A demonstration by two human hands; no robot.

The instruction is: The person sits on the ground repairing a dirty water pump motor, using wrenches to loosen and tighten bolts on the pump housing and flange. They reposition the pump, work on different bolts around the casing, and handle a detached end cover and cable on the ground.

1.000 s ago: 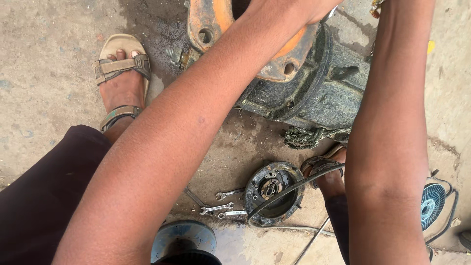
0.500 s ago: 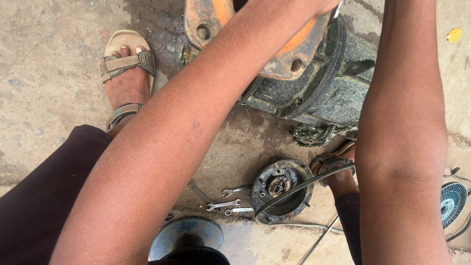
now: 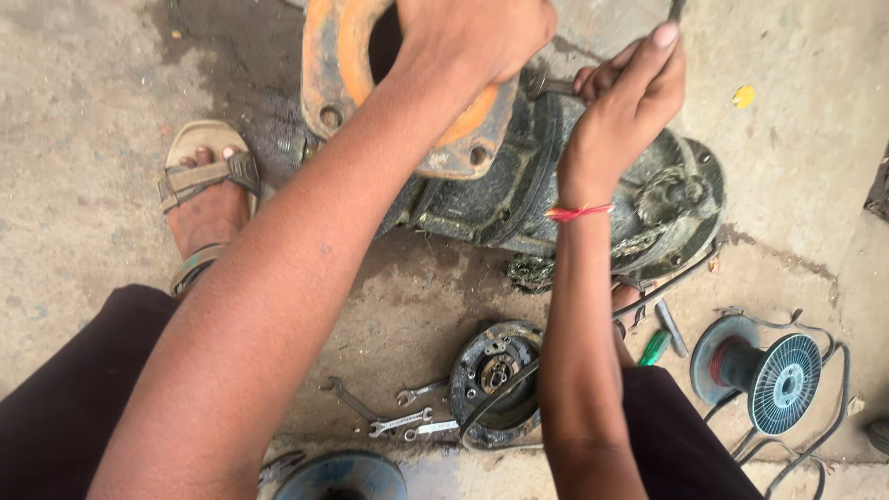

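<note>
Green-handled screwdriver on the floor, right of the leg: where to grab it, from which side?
Take the green-handled screwdriver by its handle, a pinch grip from above and from the right. It lies flat on the concrete, its handle the only thick part. The person's leg crowds its left side, and a grey tool lies close on its upper right, so the lower right is the most open approach.

Both arms are bare, with no sleeves. The right hand (image 3: 619, 120) has a thin red thread (image 3: 578, 212) tied around the wrist. The left hand (image 3: 472, 42) wears nothing. Dark trousers (image 3: 56, 417) cover the legs. At ten o'clock, one foot wears a brown strap sandal (image 3: 206, 199).
</note>
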